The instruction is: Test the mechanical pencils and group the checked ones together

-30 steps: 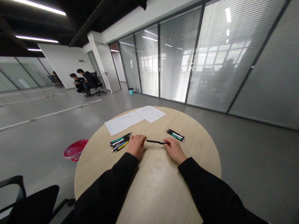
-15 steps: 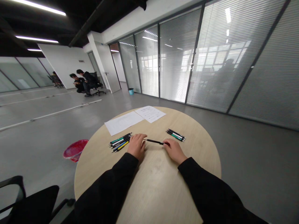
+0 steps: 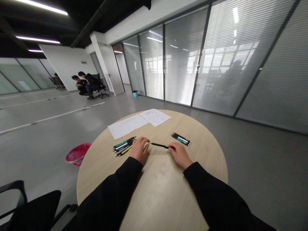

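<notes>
My right hand (image 3: 179, 154) pinches the rear end of a slim black pen (image 3: 159, 145), which points left above the table. My left hand (image 3: 140, 149) is at the pen's thin tip, thumb and forefinger curled close together. Whatever lies between those left fingertips is too small to make out. Beside my left hand lies a group of pens (image 3: 121, 146) with black, green, white, blue and yellow parts, partly covered by the hand. Past my right hand sits a smaller group of pens (image 3: 181, 139), black, white and green.
Two printed sheets of paper (image 3: 128, 126) lie at the far side of the round wooden table (image 3: 168, 192). A red bin (image 3: 78, 154) stands on the floor at left, near a black chair (image 3: 36, 208). Two people (image 3: 88, 84) are farther back.
My left hand has shifted very slightly left, with its fingers a little more curled at the pen's tip. The right hand and the pen are nearly still.
</notes>
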`<state>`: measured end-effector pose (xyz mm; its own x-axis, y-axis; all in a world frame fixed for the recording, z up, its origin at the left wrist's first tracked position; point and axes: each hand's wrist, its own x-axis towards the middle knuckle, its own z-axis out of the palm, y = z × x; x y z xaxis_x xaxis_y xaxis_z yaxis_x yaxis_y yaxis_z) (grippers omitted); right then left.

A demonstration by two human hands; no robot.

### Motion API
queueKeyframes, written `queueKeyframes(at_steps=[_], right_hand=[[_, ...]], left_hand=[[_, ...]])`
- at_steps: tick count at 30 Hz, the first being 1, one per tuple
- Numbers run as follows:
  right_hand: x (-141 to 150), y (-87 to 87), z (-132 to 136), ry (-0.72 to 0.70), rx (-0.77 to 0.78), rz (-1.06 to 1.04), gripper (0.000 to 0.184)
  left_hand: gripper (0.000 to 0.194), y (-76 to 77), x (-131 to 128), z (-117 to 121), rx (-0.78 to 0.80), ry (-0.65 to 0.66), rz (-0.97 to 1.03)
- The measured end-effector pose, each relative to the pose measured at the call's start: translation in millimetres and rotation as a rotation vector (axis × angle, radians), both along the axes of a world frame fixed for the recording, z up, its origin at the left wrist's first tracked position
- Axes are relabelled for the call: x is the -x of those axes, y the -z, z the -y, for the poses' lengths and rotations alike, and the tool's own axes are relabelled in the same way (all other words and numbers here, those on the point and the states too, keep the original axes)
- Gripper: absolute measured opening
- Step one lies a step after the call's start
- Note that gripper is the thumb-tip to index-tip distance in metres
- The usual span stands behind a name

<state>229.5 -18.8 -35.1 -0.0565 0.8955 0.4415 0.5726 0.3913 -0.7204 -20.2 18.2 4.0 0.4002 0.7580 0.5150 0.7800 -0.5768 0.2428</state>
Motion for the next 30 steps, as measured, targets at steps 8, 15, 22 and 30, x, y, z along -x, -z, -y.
queueKeyframes(at_steps=[8, 15, 22, 30], right_hand=[[-0.1, 1.4, -0.8, -0.003, -0.003, 0.014, 0.014], [-0.7, 4.1, -3.0, -0.008, -0.007, 0.024, 0.014], [-0.3, 3.3, -2.0, -0.005, -0.013, 0.004, 0.015], [1.4, 0.3, 0.8, -0.005, 0.02, 0.011, 0.015]], left_hand=[[0.018, -2.2, 0.4, 0.0, 0.0, 0.041, 0.017], [0.017, -1.1, 1.5, -4.2, 0.072, 0.165, 0.189], [0.015, 0.5, 1.6, -5.9, 0.139, 0.201, 0.303], [0.016, -0.3, 0.6, -4.0, 0.174, 0.229, 0.312]])
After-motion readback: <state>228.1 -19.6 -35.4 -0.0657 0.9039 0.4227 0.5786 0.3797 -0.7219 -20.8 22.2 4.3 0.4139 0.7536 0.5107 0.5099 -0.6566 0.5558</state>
